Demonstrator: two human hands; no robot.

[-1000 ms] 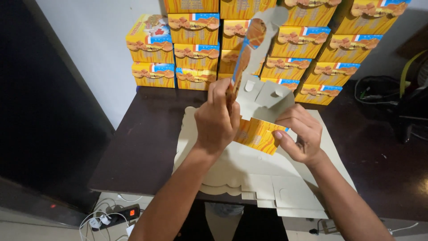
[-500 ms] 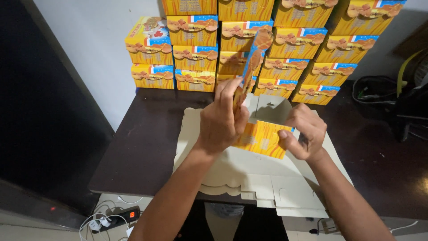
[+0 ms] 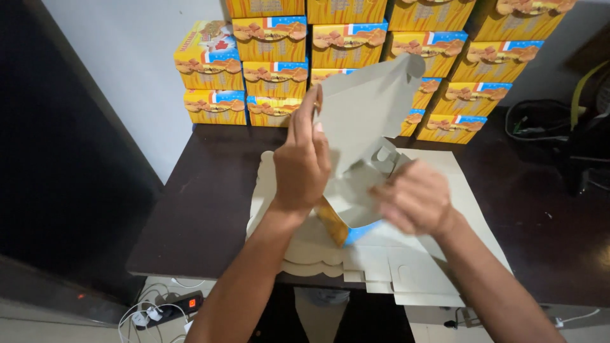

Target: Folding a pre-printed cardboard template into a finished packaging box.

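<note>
A half-folded cardboard box (image 3: pixel 365 121), grey inside and yellow and blue outside, is held above a stack of flat grey box blanks (image 3: pixel 413 267) on the dark table (image 3: pixel 203 209). My left hand (image 3: pixel 302 162) grips the box's left wall, fingers along the raised lid flap. My right hand (image 3: pixel 416 197), blurred, presses on the box's right side near an inner flap. The box's yellow-blue lower corner shows between my wrists.
Folded yellow boxes (image 3: pixel 273 60) are stacked in several rows against the white wall at the table's back. A dark panel stands at left. Cables and a power strip (image 3: pixel 184 303) lie on the floor below. Black cords rest at far right (image 3: pixel 540 121).
The box has turned so its grey inner lid now faces me instead of the printed side. My right hand moved up and inward onto the box's side.
</note>
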